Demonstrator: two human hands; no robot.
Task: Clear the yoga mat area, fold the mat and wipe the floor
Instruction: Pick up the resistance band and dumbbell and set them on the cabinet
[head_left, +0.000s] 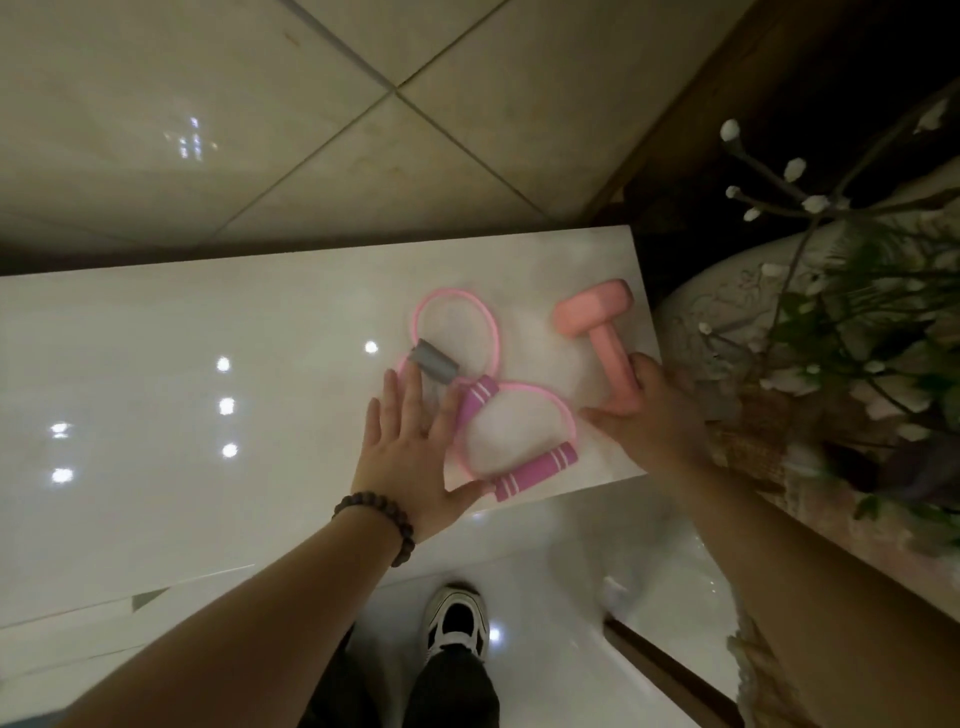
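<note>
A glossy white worktop (208, 322) stands over pale floor tiles; at its right end lie a pink resistance band (480, 395) and pink dumbbell (602, 332), likely parked off the mat; the left hand (415, 447) rests flat on the band, fingers straight; the right hand (649, 415) holds the dumbbell by the right edge; no mat in view.

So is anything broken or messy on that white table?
Nothing looks broken or spilled. The pink dumbbell sits close to the table's right edge, with the right hand on it. The pink stretch band lies flat by the left hand.
</note>
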